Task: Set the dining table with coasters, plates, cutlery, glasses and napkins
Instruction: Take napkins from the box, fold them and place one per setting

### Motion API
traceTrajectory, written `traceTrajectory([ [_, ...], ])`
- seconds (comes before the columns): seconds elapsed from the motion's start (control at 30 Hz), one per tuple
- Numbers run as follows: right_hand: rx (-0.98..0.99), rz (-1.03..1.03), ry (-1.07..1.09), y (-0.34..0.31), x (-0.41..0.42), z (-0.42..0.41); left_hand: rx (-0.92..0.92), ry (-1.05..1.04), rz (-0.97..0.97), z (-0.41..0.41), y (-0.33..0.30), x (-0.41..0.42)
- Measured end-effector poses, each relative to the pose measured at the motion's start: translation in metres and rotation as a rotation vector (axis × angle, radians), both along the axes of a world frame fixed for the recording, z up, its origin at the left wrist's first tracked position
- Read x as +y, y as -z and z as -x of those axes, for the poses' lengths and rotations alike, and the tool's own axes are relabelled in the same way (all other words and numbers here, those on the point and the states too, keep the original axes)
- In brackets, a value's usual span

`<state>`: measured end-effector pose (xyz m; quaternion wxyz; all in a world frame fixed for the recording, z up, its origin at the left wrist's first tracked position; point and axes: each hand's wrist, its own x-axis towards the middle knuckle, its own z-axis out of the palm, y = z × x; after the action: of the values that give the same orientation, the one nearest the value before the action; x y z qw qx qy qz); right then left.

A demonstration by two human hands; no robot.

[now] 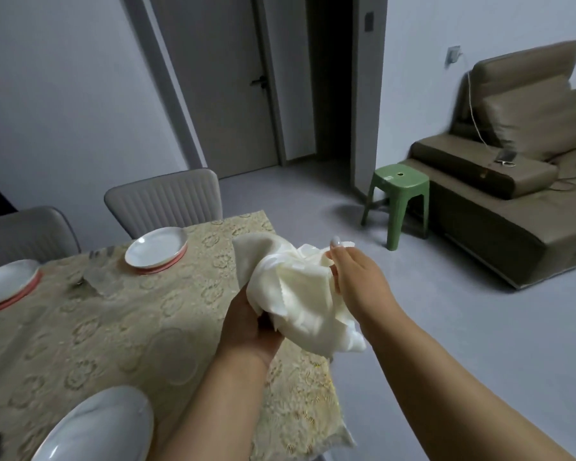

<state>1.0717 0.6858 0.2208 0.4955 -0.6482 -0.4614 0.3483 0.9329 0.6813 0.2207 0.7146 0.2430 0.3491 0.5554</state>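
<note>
The fingers of the left hand (250,327) curl up round the underside of a bunched cream napkin (300,291), cupping it from below, while the right hand (356,277) pinches the cloth's upper far edge between thumb and forefinger, the other fingers folded in against the fabric. Both hands are clamped on the napkin, which hangs in the air over the table's near right corner, touching nothing else. To do this step well, I judge the cloth needs shaking out flat, the right-hand pinch drawing one corner away while the left loosens its hold, then folding before it goes beside a plate. Below and to the left of the fingers lies the patterned tablecloth (130,327), with a white plate (100,427) at the near edge. Farther left of the fingers stands a clear glass (98,277), blurred, and beyond it two more plates (155,249) on reddish coasters (160,268). Past the fingers on the right stand a green stool (396,201) and a brown sofa (512,194).
</note>
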Motion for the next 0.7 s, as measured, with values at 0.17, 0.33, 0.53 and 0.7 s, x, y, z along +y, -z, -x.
traceTrajectory([
  [0.17,-0.006,0.041,-0.080,0.014,0.064,-0.029,-0.004,-0.097,0.047,-0.035,0.004,0.048],
  [0.33,-0.015,0.166,-0.308,0.018,0.138,-0.072,-0.025,-0.206,0.082,-0.085,-0.006,0.093],
  [0.53,-0.093,0.149,-0.419,0.019,0.223,-0.120,-0.192,-0.420,0.087,-0.133,0.012,0.149],
  [0.7,-0.025,0.285,-0.620,0.026,0.263,-0.123,-0.164,-0.528,0.104,-0.143,0.027,0.177],
])
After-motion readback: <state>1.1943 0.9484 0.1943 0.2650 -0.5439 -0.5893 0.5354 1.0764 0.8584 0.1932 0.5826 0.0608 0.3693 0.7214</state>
